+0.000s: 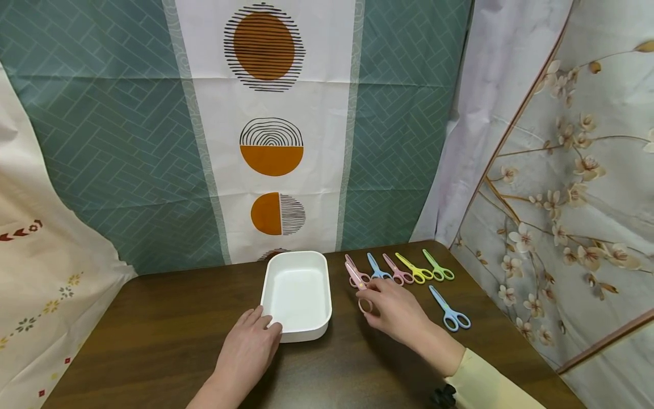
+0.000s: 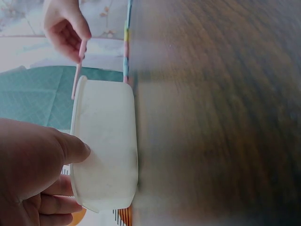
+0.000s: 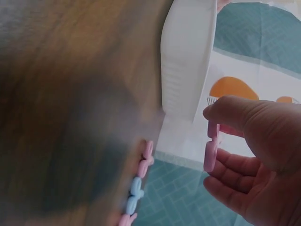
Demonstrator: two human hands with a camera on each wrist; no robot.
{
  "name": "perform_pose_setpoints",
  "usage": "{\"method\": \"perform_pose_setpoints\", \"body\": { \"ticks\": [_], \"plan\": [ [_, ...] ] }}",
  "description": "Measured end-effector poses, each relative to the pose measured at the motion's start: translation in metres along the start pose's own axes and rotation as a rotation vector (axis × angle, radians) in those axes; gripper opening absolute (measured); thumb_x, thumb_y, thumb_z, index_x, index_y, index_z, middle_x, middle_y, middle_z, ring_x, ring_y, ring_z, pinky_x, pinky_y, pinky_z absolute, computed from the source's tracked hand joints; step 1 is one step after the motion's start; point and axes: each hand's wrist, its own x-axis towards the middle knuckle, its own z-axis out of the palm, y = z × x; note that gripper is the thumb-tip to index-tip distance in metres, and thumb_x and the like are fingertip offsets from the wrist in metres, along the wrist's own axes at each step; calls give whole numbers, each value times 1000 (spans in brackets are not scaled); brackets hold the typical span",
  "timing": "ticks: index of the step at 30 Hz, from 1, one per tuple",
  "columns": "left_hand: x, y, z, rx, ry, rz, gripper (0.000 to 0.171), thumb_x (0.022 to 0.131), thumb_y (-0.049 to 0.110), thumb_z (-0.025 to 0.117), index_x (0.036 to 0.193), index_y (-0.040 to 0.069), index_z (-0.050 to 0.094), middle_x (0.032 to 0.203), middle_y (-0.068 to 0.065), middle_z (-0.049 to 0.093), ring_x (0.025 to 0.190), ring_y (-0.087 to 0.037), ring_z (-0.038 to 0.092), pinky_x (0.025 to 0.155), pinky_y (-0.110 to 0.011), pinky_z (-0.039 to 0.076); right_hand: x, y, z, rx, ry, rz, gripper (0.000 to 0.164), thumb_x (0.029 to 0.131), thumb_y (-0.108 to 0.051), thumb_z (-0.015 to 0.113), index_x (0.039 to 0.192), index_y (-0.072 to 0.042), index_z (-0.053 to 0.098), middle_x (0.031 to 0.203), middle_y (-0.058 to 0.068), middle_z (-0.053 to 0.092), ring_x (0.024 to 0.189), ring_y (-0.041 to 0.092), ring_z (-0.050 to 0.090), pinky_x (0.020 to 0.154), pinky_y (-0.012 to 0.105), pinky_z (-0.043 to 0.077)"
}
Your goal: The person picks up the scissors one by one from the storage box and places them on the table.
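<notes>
My left hand [image 1: 250, 343] grips the near left corner of a white rectangular tray [image 1: 297, 336]. In the left wrist view its thumb lies against the tray's outer wall, with the other fingers around the corner at the rim. Right of the tray, my right hand [image 1: 395, 309] pinches a pair of pink scissors [image 1: 353, 271] by the handle loops, above the table. Their blades point away, toward the back. In the right wrist view the thumb presses the pink handles [image 3: 211, 153] against the fingers. Nothing lies inside the tray.
Along the table's back right lies a row of scissors: pink scissors [image 1: 367, 279], blue scissors [image 1: 374, 267], more pink scissors [image 1: 401, 275], yellow scissors [image 1: 420, 275] and green scissors [image 1: 440, 271]. Other blue scissors [image 1: 451, 316] lie nearer, right of my right hand. Patterned curtains [image 1: 403, 142] hang behind.
</notes>
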Motion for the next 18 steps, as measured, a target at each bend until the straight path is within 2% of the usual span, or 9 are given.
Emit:
{"method": "perform_pose_setpoints", "body": {
  "ticks": [4,13,18],
  "plan": [
    [0,-1,0,-4,6,4,26,79,8,94,80,13,68,88,-11,76,109,-42,76,100,-55,62,-10,2,-4,-19,13,6,34,76,-13,96,97,-23,71,98,-3,65,86,18,63,68,35,53],
    [-1,-1,0,1,8,5,26,79,8,93,80,13,68,89,-11,76,109,-42,76,100,-55,62,-39,13,-12,-66,-10,54,37,76,-16,98,106,-23,78,100,-3,68,86,20,63,68,34,54],
    [0,0,0,-7,1,2,26,79,8,94,80,13,68,89,-12,77,110,-42,76,101,-55,61,-53,21,-12,-75,-6,52,38,74,-16,98,104,-24,77,99,-3,68,84,20,62,65,33,52]
  ]
}}
